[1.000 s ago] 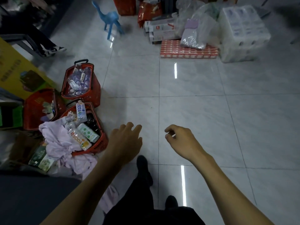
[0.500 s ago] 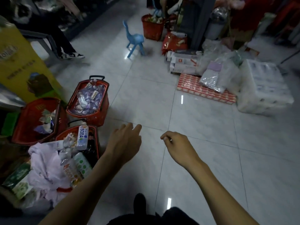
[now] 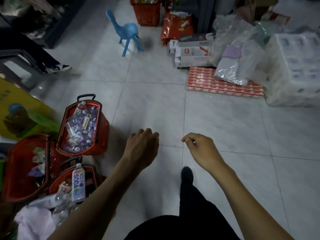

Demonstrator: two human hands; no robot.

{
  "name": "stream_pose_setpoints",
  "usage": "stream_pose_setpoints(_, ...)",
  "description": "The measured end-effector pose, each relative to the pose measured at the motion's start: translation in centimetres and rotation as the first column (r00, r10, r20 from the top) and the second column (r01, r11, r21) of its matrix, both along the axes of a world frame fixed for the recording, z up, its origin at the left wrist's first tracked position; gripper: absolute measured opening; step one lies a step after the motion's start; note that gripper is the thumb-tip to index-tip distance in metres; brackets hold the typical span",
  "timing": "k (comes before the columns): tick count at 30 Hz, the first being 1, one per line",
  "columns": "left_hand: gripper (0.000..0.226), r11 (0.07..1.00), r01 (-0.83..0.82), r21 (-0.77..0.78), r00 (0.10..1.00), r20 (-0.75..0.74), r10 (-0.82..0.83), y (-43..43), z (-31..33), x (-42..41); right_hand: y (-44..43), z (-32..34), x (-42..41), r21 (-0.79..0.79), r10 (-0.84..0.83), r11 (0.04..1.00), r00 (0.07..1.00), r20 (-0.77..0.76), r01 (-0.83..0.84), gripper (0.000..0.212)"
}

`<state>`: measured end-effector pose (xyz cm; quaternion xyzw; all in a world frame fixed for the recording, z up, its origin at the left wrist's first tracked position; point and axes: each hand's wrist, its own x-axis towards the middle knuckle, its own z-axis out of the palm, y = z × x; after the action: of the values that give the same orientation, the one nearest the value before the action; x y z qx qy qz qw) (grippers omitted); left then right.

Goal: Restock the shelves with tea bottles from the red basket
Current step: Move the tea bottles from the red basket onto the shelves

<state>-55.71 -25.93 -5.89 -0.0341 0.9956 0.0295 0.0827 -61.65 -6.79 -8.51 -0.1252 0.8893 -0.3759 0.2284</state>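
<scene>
Person's legs: dark trousers fill the bottom centre of the frame, and one dark shoe (image 3: 187, 174) stands on the floor (image 3: 216, 122) just below the right wrist.
Left hand (image 3: 141, 147): centre of the frame, back of the hand up, fingers curled loosely downward, holding nothing; it hangs above bare floor tile, right of the baskets.
Right hand (image 3: 200, 146): just right of centre, loosely curled with thumb and forefinger close together; a small pale speck shows at the fingertips, but whether anything is pinched there cannot be told.
Nearest red basket (image 3: 57, 181): lower left, holding mixed bottles, among them a tall SODA bottle (image 3: 78, 182) standing upright; a pale pink cloth (image 3: 34, 222) lies bunched against its near edge.
Second red basket (image 3: 22, 170): far left, just beside the nearest one, holding a few packets; contents too dim to name.
Third red basket (image 3: 102, 132): left of centre, beyond the other two, packed with clear bottles (image 3: 81, 127) with purple labels and a black handle at its far end.
Yellow carton (image 3: 20, 116): left edge, behind the baskets.
Seated person's shoe (image 3: 57, 68): upper left, beside a grey stool (image 3: 15, 66).
Blue plastic chair (image 3: 126, 33): upper centre.
Far stock: red-and-white packs (image 3: 221, 84), plastic-wrapped goods (image 3: 294, 66) and another red basket (image 3: 147, 13) fill the upper right.
</scene>
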Motion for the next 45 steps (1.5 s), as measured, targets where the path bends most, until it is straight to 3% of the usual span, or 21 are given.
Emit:
stream_pose_setpoints(5, 0.028, 0.998, -0.047, 0.052, 0.998, 0.042, 0.045, -2.2, 1.4, -9.9, -2.7, 0.5, -11.4, 0.039, 0.091, 0.995, 0.996, 0.001, -0.091, 0.021)
stream_pose_setpoints(10, 0.028, 0.986, -0.163, 0.024, 0.986, -0.025, 0.163, -7.9, 2.4, -16.2, -9.3, 1.2, -20.7, 0.068, 0.188, 0.980, 0.982, -0.021, -0.187, 0.025)
stream_pose_setpoints(18, 0.028, 0.926, -0.376, 0.042, 0.926, -0.030, 0.377, -21.7, -0.5, -26.5, -25.7, -0.8, -32.9, 0.225, 0.390, 0.901, 0.920, -0.041, -0.372, 0.025)
stream_pose_setpoints(24, 0.030, 0.888, -0.458, 0.041, 0.886, -0.059, 0.460, -33.4, 0.3, -35.9, -38.1, 2.2, -43.7, 0.322, 0.477, 0.845, 0.874, -0.091, -0.428, 0.027)
stream_pose_setpoints(29, 0.030, 0.915, -0.399, 0.054, 0.913, -0.071, 0.402, -41.0, 1.5, -45.5, -44.3, 3.8, -51.9, 0.227, 0.379, 0.912, 0.914, -0.146, -0.342, 0.024)
stream_pose_setpoints(35, 0.028, 0.950, -0.307, 0.050, 0.949, -0.057, 0.309, -46.5, 1.2, -58.4, -48.9, 1.8, -62.7, 0.230, 0.250, 0.947, 0.965, -0.079, -0.226, 0.024)
stream_pose_setpoints(45, 0.032, 0.965, -0.261, -0.013, 0.963, -0.066, 0.260, -56.2, 3.7, -82.4, -58.5, 1.0, -86.7, 0.159, 0.213, 0.967, 0.975, -0.064, -0.200, 0.024)
